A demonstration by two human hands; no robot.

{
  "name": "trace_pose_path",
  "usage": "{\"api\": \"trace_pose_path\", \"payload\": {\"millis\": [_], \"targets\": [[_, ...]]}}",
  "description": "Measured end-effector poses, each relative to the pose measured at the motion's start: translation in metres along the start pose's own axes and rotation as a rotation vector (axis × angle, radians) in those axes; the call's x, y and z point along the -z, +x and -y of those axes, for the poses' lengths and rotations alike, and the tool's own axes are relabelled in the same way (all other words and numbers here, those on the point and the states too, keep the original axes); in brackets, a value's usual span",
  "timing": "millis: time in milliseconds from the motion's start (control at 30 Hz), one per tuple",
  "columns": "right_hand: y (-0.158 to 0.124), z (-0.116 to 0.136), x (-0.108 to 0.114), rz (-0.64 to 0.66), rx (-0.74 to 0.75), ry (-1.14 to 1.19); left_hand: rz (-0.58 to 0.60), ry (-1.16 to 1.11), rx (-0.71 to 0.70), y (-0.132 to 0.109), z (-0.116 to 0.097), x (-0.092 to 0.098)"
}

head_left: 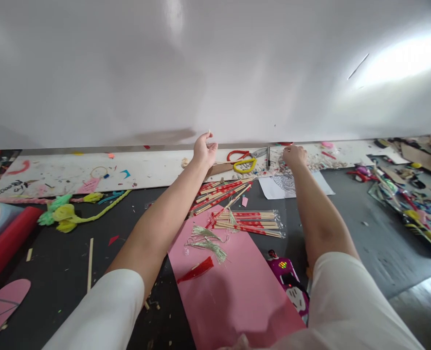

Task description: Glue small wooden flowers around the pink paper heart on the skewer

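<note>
My left hand (205,151) is raised over the white ledge, close to the white board. Its palm is turned up, with thumb and fingers apart, and I see nothing held in it. Low over the small scraps on the ledge, my right hand (295,156) has its fingers drawn together; anything between them is too small to make out. Scissors with red and yellow handles (245,165) and a black pen (268,157) lie between the hands. Under my right wrist rests a sheet of paper with a printed drawing (283,184).
Red-wrapped chopsticks (219,194) lie in front, some bagged. Pale tassels (210,243) and a red tassel (197,270) rest on pink card (233,277), beside a purple device (290,282). Yellow and green pipe-cleaner flowers (65,214) lie left; mixed craft scraps (416,194) crowd the right.
</note>
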State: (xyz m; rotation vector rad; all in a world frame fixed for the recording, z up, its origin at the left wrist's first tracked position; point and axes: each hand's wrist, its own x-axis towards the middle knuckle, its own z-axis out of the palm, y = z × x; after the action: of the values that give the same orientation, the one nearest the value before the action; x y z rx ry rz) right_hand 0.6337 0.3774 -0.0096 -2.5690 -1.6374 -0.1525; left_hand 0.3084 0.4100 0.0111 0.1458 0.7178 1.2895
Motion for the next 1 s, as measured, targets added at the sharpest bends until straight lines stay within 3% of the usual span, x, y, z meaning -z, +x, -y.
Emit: {"api": "trace_pose_path", "payload": {"millis": [100,167,367,533,833,1000], "targets": [[-0.016,0.004,0.014,0.016,0.018,-0.023,-0.008,0.013,0.01,0.002,0.0,0.0],[-0.03,0.014,0.023,0.052,0.115,-0.012,-0.014,0.028,0.02,0.002,-0.001,0.0],[-0.067,0.076,0.033,0.147,0.535,-0.003,-0.03,0.119,0.083,-0.005,-0.006,0.003],[-0.067,0.112,0.035,0.199,0.715,-0.125,-0.033,0.223,0.128,-0.022,-0.015,0.005],[-0.058,0.132,0.05,0.275,0.957,-0.41,-0.029,0.354,0.158,-0.055,-0.032,0.012],[-0.074,0.116,0.062,0.185,1.042,-0.463,0.064,0.405,0.12,-0.076,-0.041,0.023]]}}
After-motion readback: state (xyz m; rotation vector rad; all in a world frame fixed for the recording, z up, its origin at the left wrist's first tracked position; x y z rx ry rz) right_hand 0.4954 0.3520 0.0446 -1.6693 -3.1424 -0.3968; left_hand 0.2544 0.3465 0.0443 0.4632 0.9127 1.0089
